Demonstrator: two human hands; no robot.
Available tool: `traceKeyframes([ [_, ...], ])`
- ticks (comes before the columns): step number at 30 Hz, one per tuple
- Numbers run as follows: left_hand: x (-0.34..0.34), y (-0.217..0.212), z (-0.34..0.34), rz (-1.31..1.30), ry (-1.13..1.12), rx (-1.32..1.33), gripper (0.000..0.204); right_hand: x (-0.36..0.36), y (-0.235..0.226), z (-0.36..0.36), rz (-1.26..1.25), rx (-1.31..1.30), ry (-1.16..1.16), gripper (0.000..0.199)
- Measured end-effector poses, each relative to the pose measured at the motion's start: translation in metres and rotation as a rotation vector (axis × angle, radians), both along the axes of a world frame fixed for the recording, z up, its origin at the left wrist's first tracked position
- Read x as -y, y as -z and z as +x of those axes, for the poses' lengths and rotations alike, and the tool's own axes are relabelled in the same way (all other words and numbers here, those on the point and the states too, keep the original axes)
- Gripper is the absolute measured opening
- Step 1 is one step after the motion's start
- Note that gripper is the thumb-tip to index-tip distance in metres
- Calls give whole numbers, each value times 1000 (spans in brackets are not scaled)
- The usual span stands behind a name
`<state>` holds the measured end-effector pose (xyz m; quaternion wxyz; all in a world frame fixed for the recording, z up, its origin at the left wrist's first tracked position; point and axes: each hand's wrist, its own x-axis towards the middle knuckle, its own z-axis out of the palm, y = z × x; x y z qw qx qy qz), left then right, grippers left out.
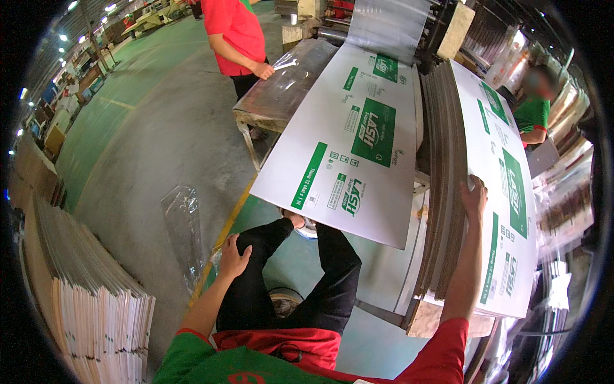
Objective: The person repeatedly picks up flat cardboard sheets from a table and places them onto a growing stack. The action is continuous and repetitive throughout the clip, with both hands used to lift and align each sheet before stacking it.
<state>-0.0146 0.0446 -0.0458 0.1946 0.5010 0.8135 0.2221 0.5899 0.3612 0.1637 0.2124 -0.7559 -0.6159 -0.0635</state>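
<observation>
My left hand (235,256) lies on my left knee with its fingers spread over the dark trouser cloth, holding nothing. My right hand (473,198) rests on the left edge of the top sheet of a tall stack of printed cardboard sheets (448,128); thumb and forefinger are apart, and some fingertips are hard to see. Between my knees and a machine lies a single white cardboard sheet (307,144) with green printed panels. Its far end sits under a clear plastic curtain (390,25), and neither hand touches it.
A worn metal side table (288,77) stands left of the sheet, where a person in red (233,38) holds clear film. Another person in green (533,115) is beyond the stack. Crumpled plastic (182,224) lies on the floor, and more stacked cardboard (96,307) stands at lower left.
</observation>
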Motion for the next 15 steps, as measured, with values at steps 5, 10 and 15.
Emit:
traceKeyframes([
  [5, -1, 9, -3, -29, -3, -35, 67, -2, 2, 5, -9, 15, 1, 56],
  [10, -3, 4, 3, 1, 41, -109, 65, -3, 7, 8, 39, -1, -47, 51],
  [15, -33, -13, 69, 321, 370, -144, 66, 6, -12, -3, -49, -21, -88, 46],
])
